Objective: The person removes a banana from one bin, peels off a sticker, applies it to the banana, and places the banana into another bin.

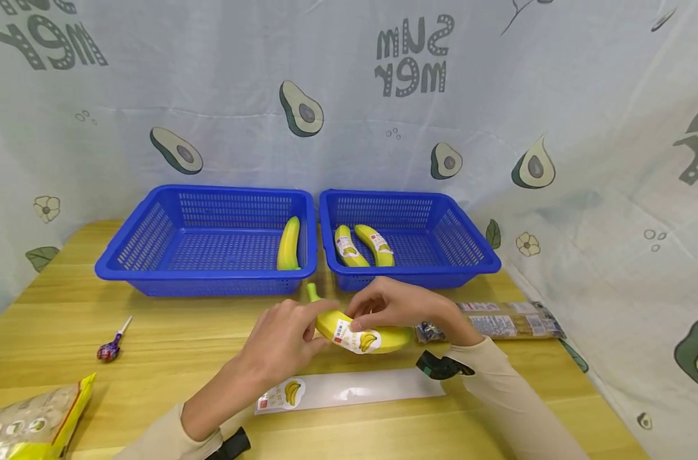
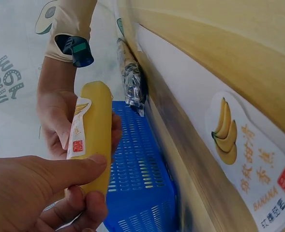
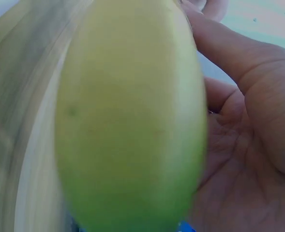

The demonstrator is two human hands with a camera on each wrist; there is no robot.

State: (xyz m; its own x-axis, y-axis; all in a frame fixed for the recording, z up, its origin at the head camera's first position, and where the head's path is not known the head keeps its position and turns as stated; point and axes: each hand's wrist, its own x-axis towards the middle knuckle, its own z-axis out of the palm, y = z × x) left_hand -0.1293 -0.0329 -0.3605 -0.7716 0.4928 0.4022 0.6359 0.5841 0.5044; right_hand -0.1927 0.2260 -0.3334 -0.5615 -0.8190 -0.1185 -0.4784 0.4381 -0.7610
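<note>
A yellow banana (image 1: 393, 340) is held above the table, its stem pointing up and left. My left hand (image 1: 282, 335) grips it near the stem end, thumb and fingers on either side in the left wrist view. My right hand (image 1: 394, 303) pinches its middle, the thumb on a white banana-print sticker (image 1: 354, 337) on its front. The right wrist view is filled by the banana's greenish tip (image 3: 132, 121). Below the hands lies a white backing strip (image 1: 377, 386) with one banana sticker (image 1: 282, 395) at its left end.
At the back stand two blue baskets: the left one (image 1: 222, 275) holds a plain banana (image 1: 288, 245), the right one (image 1: 412, 275) two stickered bananas (image 1: 349, 248). A lollipop (image 1: 110, 348) and yellow-edged bag (image 1: 32, 418) lie left; a long clear packet (image 1: 509, 321) lies right.
</note>
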